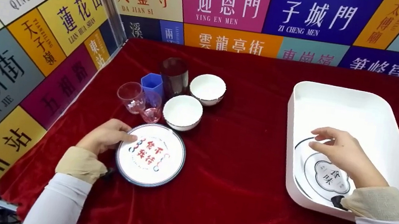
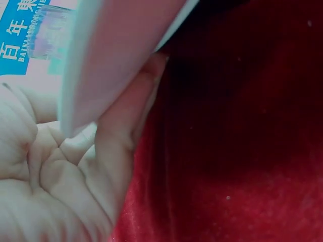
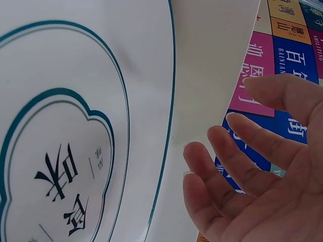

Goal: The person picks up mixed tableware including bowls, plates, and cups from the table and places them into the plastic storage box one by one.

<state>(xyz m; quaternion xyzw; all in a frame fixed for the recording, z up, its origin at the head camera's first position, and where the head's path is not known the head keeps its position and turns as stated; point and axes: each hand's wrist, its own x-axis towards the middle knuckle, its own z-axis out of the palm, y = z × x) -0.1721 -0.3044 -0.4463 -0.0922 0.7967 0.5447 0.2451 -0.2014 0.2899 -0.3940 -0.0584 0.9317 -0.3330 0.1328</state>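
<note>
Reaching forward and rightward with the left hand (image 1: 109, 136), grip narrowed to pinch a round plate (image 1: 156, 160) by its left rim. Facing up, equally wide every way, with red characters upright to the wearer but turned slightly clockwise. Placed just right of the left grip, over the red surface (image 1: 220, 192), near a white bowl (image 1: 183, 112). Reaching forward and leftward with the right hand (image 1: 339, 151) above a second plate (image 1: 329, 178) in a white bin (image 1: 353, 113), fingers parted, loosely curved, holding nothing.
</note>
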